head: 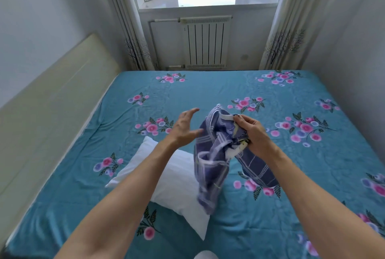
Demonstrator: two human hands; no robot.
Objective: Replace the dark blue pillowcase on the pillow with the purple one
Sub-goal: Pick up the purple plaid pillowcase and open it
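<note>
Pillow lies bare on the bed. Right hand pinches the bunched case in mid-air; left hand hovers beside it, fingers spread, holding nothing. Recommended — find the hem opening, take it in both hands, shake it flat.

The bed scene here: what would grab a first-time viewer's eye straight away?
Probably the bunched blue-purple plaid pillowcase, held in mid-air at centre by the right hand, with the open left hand reaching toward it. Beneath lies a bare white pillow on the teal flowered sheet.
</note>
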